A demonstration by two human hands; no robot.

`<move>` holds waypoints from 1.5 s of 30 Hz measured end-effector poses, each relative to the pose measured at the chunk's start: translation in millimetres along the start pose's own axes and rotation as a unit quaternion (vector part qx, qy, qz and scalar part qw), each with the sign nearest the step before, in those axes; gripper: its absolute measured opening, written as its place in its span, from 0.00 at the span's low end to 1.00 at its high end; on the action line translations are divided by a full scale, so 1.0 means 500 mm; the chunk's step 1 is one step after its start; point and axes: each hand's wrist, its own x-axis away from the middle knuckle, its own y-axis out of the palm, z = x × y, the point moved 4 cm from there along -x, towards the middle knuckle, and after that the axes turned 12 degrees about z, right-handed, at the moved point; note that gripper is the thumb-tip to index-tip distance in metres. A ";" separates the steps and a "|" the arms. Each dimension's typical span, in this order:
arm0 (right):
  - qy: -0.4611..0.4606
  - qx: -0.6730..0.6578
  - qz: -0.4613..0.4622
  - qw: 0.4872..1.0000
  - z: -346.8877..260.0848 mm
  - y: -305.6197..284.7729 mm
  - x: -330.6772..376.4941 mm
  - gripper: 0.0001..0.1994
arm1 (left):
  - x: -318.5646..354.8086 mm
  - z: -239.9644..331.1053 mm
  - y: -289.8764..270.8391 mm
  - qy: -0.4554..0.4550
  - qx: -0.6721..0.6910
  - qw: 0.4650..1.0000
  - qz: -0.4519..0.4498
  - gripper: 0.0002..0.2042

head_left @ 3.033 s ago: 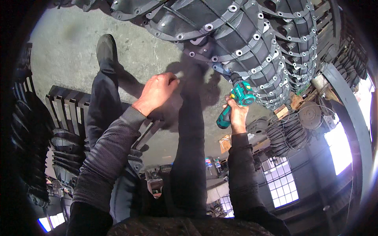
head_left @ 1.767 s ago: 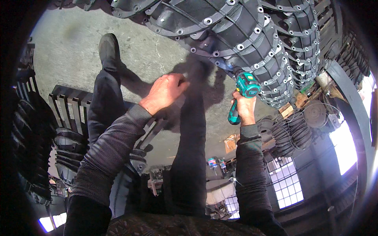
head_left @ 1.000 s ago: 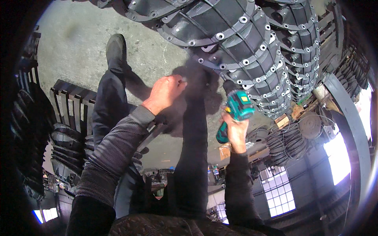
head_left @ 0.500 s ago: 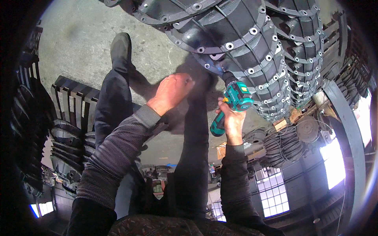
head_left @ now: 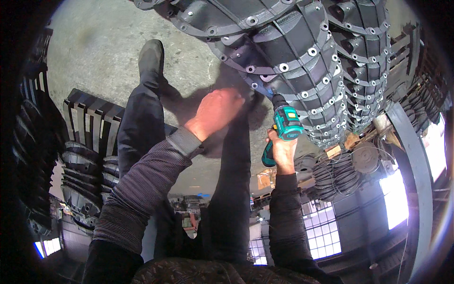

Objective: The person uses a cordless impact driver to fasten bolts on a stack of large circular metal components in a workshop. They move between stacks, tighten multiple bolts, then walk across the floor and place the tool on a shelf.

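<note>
"Position first: where is the teal-and-black, pistol-shaped power drill (head_left: 288, 125) sitting?"

"It's sitting in the right hand (head_left: 283, 152), whose fingers are clasping the handle, well to the right of the left hand (head_left: 216, 112). Its dark nose is pointing toward the dark-grey, ribbed metal housings (head_left: 293, 42); whether it's touching them, I can't tell."

"And the poses?"

"The dark-sleeved right forearm (head_left: 286, 213) is running almost straight up. The ribbed-sleeved left forearm (head_left: 146, 189) is slanting inward, its hand hovering over the grey concrete floor (head_left: 94, 57), fingers curling; blur is hiding whether they're holding anything."
</note>
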 end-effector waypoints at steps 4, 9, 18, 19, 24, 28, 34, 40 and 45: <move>-0.074 0.105 0.021 0.992 0.002 0.002 -0.004 0.08 | -0.004 0.008 -0.006 -0.007 -0.003 1.000 -0.011 0.13; -0.077 0.106 0.039 0.991 0.016 -0.002 -0.006 0.08 | -0.008 0.013 -0.016 -0.001 -0.002 1.000 -0.005 0.13; -0.079 0.120 0.044 0.989 -0.008 0.000 -0.003 0.04 | 0.005 0.009 -0.017 0.003 0.006 1.000 -0.005 0.14; -0.076 0.129 0.038 0.988 -0.010 -0.001 -0.002 0.04 | 0.008 0.007 -0.015 0.005 0.002 1.000 -0.007 0.14; -0.100 0.140 0.037 0.984 -0.009 -0.001 -0.006 0.06 | 0.022 -0.007 0.000 -0.007 -0.012 1.000 -0.028 0.14; -0.082 0.155 0.045 0.984 0.000 -0.004 -0.008 0.08 | 0.032 -0.015 0.013 0.003 -0.007 1.000 -0.017 0.15; -0.014 0.150 0.019 0.988 -0.012 -0.032 0.022 0.07 | 0.049 -0.032 0.035 0.006 -0.022 1.000 -0.020 0.15; -0.014 0.038 0.037 0.998 -0.046 -0.107 0.085 0.12 | 0.043 -0.047 0.054 -0.032 -0.033 0.998 -0.033 0.15; -0.063 -0.170 0.064 0.981 -0.166 -0.149 -0.096 0.10 | 0.040 -0.035 0.046 -0.037 -0.036 0.998 -0.044 0.15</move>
